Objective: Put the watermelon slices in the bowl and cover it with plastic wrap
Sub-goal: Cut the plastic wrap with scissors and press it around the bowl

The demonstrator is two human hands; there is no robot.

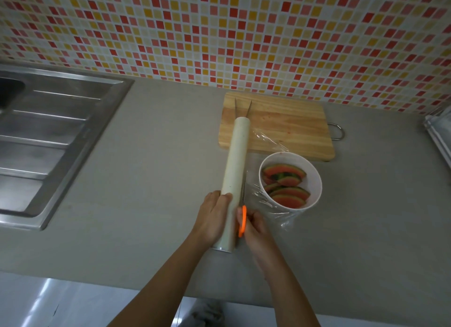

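"Orange handle in the right hand [253, 225]. Is that a cut in progress?" asks the desk.

"It looks so. A person at a grey kitchen counter [158, 168] holds scissors [242, 220] with the fingers curled round the orange grip. The blade runs forward along the right side of the roll of plastic wrap [235, 160]. How far the blades are parted cannot be told."

"And the left hand [214, 217]?"

"It is wrapped over the near end of the roll, fingers curled on top, pinning it to the counter. The likely reason is to keep the film [258, 195] taut so the scissors can run straight beside the roll."

"Where is the fruit?"

"The watermelon slices [285, 182] are all inside the white bowl [314, 180], stacked with their rinds showing. The bowl stands just right of the roll and in front of the wooden cutting board [292, 126], which carries no fruit."

"Is the bowl covered?"

"Partly, by my reading. Film reaches from the roll across the bowl's mouth and hangs crumpled down its near wall, with more lying over the board's near corner. It is not yet free of the roll, so sealing the rim seems to wait on this cut."

"Anything else in shot?"

"A steel sink [48, 131] with its draining board at far left, well apart."
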